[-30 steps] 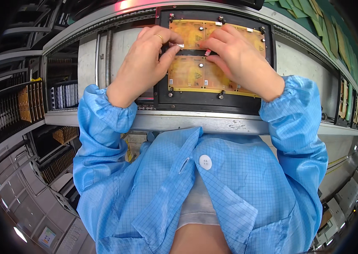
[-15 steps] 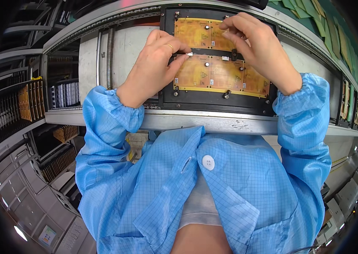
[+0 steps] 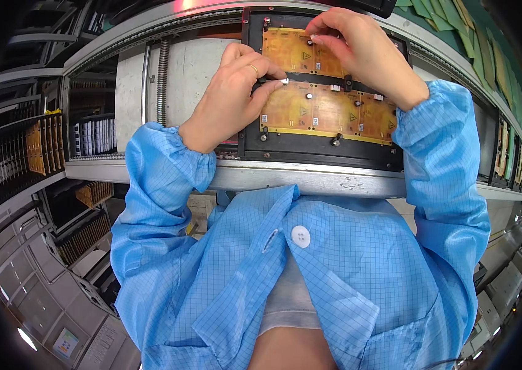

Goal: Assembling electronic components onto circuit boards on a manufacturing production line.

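Two rows of amber circuit boards, an upper panel [image 3: 285,49] and a lower panel [image 3: 332,114], lie in a black carrier [image 3: 298,148]. My left hand [image 3: 233,92] is at the carrier's left side, thumb and index finger pinching a small white connector [image 3: 285,81] at the lower panel's upper left edge. My right hand [image 3: 365,55] reaches over the upper panel, its thumb and index finger pressed together beside a small cylindrical component [image 3: 309,42] with a white top. What those fingertips hold is too small to make out. Similar white connectors [image 3: 335,87] sit along the lower panel's upper edge.
The carrier rests across a metal conveyor rail [image 3: 310,180], with dark clamps [image 3: 336,140] around the boards. A coiled spring rod [image 3: 162,86] stands to the left. Racks of boards [image 3: 45,145] are at the far left; green sheets [image 3: 452,31] lie at the far right.
The carrier and boards have shifted slightly right. My left hand has moved right with them, still pinching the connector. My right hand's fingertips have moved left and closed beside the cylindrical component.
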`<state>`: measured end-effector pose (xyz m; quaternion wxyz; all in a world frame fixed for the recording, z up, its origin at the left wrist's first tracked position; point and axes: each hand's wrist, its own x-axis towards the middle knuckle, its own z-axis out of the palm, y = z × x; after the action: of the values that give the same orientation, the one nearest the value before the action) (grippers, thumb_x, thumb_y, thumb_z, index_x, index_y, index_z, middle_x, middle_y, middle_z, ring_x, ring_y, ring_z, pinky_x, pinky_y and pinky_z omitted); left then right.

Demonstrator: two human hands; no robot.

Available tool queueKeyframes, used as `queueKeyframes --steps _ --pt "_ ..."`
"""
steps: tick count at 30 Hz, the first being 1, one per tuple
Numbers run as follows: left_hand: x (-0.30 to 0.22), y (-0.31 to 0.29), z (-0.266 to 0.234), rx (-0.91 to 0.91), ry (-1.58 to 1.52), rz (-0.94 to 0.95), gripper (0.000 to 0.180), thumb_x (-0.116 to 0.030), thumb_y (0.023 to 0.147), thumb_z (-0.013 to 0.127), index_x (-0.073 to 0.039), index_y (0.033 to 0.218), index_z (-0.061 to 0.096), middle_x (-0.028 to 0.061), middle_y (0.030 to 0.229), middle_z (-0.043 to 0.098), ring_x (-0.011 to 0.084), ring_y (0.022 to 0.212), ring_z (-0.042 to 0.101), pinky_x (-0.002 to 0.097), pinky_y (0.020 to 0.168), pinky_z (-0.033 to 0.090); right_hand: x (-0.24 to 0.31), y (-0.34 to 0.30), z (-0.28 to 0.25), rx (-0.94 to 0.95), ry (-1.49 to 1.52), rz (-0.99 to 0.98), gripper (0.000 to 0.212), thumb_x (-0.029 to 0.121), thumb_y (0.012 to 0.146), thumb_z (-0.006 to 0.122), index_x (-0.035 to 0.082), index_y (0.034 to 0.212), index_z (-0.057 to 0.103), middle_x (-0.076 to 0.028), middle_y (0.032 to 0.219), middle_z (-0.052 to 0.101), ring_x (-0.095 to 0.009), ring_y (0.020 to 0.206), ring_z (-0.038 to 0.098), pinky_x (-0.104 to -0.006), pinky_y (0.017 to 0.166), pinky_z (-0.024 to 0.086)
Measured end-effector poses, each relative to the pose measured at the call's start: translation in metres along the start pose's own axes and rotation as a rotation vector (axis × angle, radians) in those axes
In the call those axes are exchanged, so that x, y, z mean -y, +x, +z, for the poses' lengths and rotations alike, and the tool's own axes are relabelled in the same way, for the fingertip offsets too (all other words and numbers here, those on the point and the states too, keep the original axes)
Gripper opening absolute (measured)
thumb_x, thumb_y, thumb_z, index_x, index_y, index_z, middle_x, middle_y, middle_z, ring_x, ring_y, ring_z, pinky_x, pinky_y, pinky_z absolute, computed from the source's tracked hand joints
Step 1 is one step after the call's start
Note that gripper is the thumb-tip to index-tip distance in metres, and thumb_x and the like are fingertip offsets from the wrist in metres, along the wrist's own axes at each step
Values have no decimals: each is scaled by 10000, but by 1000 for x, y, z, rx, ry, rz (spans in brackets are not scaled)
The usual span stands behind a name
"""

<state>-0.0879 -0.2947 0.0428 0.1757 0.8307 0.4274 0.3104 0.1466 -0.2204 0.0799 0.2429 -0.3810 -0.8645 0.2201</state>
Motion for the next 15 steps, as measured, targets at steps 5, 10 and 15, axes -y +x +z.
queueKeyframes --steps 5,10,15 --pt "-1 2 4 -33 -24 21 146 -31 795 733 -17 931 681 108 942 671 324 997 549 393 866 492 0 14 0 66 -3 -44 129 78 875 651 -29 939 684 -202 914 682 -386 866 644 -426 792 523" --pt "-3 3 6 -39 -35 10 136 -28 795 733 -16 918 678 107 939 664 322 992 542 393 869 490 -1 21 -1 -91 55 -359 149 92 861 675 -29 947 688 -211 913 681 -400 894 637 -447 831 510" --pt "-4 2 8 -44 -26 -4 153 -41 806 762 -33 948 707 75 935 684 282 997 548 361 875 483 3 25 -1 95 -86 -66 149 98 858 683 -27 938 700 -207 920 687 -400 919 629 -440 852 504"
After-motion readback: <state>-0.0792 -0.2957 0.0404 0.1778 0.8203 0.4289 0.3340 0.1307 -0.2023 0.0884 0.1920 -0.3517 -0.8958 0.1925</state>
